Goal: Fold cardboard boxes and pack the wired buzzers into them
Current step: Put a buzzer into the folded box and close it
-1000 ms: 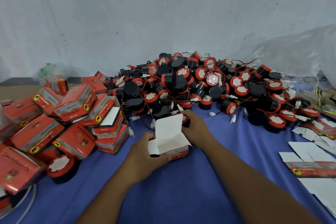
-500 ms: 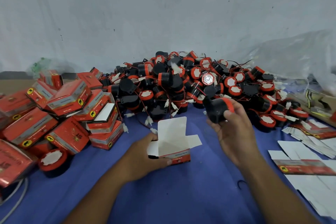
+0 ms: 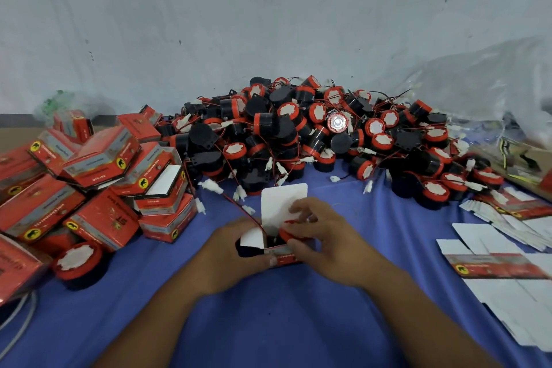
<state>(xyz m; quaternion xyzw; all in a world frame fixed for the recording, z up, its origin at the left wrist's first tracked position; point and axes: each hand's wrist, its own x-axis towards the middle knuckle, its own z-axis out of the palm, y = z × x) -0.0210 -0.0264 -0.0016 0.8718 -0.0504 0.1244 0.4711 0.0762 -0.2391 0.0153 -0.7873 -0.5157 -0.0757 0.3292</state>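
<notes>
Centrally on the cloth (image 3: 268, 323) is the open box (image 3: 282, 258), its flap (image 3: 280, 200) upright, with a buzzer (image 3: 289, 235) half inside. The right hand (image 3: 325, 236) curls its fingers round the buzzer; the left hand (image 3: 236, 251) grips the box's left side. A red wire (image 3: 245, 213) trails up-left. Behind lies the heap (image 3: 313, 134), with packed boxes (image 3: 98, 176) left and blanks (image 3: 501, 263) right.

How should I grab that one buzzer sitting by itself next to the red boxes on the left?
Come from above and the right, and wrap your fingers round the lone buzzer at its round black body, just under the red rim. It stands white face up on the blue cloth, and red boxes crowd its left and far sides, so the right is probably freest.
</notes>
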